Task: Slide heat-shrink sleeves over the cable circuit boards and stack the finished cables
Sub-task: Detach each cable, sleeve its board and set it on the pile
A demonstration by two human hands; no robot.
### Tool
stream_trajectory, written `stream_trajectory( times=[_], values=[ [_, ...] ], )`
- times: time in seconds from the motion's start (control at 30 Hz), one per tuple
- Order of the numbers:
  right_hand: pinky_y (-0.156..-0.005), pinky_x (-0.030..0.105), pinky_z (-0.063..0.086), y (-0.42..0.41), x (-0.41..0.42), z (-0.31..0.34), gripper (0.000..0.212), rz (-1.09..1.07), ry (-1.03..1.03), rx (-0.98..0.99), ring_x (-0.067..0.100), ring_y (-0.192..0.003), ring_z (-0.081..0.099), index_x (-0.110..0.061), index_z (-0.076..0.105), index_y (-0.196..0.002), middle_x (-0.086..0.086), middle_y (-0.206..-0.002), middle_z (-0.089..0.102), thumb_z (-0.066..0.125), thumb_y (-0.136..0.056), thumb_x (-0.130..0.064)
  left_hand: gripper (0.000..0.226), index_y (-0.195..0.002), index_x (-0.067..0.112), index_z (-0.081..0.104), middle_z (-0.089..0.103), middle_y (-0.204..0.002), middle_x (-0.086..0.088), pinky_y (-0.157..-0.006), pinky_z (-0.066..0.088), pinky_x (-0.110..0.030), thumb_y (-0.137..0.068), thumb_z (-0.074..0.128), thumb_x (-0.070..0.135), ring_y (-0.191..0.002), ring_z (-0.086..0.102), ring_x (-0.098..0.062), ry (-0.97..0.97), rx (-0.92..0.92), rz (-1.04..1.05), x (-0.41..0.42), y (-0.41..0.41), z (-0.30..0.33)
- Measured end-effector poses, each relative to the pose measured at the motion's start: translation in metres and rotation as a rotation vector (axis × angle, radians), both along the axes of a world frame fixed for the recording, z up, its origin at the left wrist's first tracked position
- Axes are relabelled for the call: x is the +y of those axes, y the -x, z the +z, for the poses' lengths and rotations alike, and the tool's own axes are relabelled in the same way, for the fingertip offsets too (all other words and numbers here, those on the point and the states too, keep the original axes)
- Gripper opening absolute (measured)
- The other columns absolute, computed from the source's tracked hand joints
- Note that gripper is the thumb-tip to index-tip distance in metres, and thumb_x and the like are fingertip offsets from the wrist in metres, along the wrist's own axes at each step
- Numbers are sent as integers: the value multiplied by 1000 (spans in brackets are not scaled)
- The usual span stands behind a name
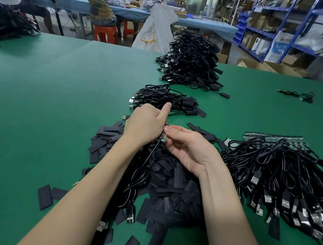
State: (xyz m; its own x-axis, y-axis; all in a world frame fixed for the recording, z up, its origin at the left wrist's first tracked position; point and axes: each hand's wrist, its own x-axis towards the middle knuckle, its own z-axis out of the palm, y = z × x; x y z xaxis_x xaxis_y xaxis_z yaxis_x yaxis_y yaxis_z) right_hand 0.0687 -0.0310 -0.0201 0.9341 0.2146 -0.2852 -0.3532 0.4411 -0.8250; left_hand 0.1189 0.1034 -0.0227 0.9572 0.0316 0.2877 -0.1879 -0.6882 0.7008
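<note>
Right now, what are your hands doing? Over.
Left hand and right hand both pinching one circuit board. Board still bare. Sleeve pile underneath, nothing blocking.

Likely factory workshop, stock shelving (284, 25), cable heaps (192, 62)

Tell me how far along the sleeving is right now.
Done: a small stack of sleeved cables and a bigger heap behind. In hand: both hands, left and right, hold one bare circuit board. Left: the large unsleeved pile and loose sleeves.
</note>
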Motion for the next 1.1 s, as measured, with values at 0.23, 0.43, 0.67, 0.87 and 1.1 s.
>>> stream_trajectory(
  times=[0.23,0.43,0.67,0.87,1.1],
  values=[
    [-57,14,54,1,-1,-2,7,19,-27,0,8,-56,63,-10,78,-62,4,-68,68,78,-66,-4,70,-68,-3,67,59,-55,-12,-69,50,-36,-104,41,51,-68,64,-30,41,24,-28,-1,4,2],
    [-56,14,54,3,-3,1,18,25,-37,23,8,-54,62,-7,76,-65,5,-64,66,73,-80,2,67,-67,-2,65,50,-48,0,-66,45,-34,-104,43,49,-58,54,-25,68,61,-27,-3,8,3],
    [-55,13,54,5,-4,2,26,25,-36,31,8,-53,62,-8,75,-60,5,-64,65,71,-83,3,65,-58,5,62,47,-45,4,-59,39,-31,-104,43,48,-52,49,-19,87,84,-33,-5,10,3],
    [-55,14,54,4,-3,3,7,56,-121,27,9,-55,63,-8,78,-62,6,-67,68,76,-66,-3,61,-56,9,54,41,-43,5,-43,30,-22,-104,45,44,-41,35,-11,266,103,-108,-5,11,3],
    [-56,14,53,2,-9,8,13,35,100,-80,6,-61,65,-10,73,-89,0,-73,70,81,-79,-10,64,-56,24,68,65,-57,5,-69,45,-29,-103,39,57,-62,62,-7,76,113,-20,16,4,5]
  ],
)
